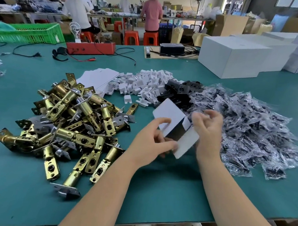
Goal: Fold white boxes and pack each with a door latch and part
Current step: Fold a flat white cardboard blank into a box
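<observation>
Two hands work one small white box point(175, 122) held above the green table point(139, 191). The left hand point(152, 139) pinches the box's near lower edge between thumb and curled fingers, steadying it so the carton keeps its shape. The right hand point(208, 130) sits at the box's right side with fingers loosely bent; motion blur hides whether they press a flap or only brush it. The box is tilted, its dark open mouth facing the person, so it appears partly formed and not yet filled, likely held this way for tucking a flap and loading.

Supplies lie within arm's reach in a fan. A heap of brass door latches point(73, 125) lies to the left, a stack of flat white box blanks point(97, 79) beyond it, white plastic parts point(146, 86) and black parts point(179, 90) straight ahead, and small clear bags point(249, 128) to the right. Large white cartons point(233, 57) stand at the far right.
</observation>
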### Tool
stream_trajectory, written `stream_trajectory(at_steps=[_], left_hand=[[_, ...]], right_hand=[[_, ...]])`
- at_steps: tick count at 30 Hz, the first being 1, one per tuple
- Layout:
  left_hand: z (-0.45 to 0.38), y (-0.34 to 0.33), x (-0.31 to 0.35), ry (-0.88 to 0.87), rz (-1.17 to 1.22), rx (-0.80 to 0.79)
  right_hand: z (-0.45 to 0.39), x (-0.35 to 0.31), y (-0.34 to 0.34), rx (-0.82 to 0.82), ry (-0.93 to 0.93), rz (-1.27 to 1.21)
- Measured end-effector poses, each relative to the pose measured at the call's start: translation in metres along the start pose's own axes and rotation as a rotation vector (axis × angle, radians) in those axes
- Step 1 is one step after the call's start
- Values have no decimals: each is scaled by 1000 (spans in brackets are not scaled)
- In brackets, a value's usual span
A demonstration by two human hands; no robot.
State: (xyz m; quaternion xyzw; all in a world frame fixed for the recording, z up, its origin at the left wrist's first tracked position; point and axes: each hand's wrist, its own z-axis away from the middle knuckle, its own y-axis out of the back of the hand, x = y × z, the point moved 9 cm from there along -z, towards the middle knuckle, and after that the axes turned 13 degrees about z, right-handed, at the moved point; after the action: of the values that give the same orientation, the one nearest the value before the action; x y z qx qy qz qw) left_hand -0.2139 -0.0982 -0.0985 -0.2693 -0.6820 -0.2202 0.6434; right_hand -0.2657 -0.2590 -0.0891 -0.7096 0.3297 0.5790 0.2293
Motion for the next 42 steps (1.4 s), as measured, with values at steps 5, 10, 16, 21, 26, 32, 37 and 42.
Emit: stream_trajectory(at_steps=[5, 10, 16, 21, 26, 32, 37, 42], left_hand=[[2, 24, 19, -170, -375, 265], [12, 40, 39, -342, -499, 484], [13, 32, 44, -421, -493, 413], [7, 21, 29, -322, -461, 210], [5, 30, 26, -298, -397, 322], [-2, 32, 5, -49, -663, 282], [-2, 35, 11, -76, -733, 359], [2, 38, 18, -111, -756, 438]], right_hand=[[2, 0, -24, -251, -9, 39], [17, 9, -48, -476, -39, 115], [15, 16, -46, -514, -220, -92], [17, 18, -48, -637, -265, -71], [16, 18, -44, -579, -323, -129], [13, 5, -39, -431, -86, 144], [14, 3, -39, -412, -52, 208], [17, 3, -38, -366, 9, 353]])
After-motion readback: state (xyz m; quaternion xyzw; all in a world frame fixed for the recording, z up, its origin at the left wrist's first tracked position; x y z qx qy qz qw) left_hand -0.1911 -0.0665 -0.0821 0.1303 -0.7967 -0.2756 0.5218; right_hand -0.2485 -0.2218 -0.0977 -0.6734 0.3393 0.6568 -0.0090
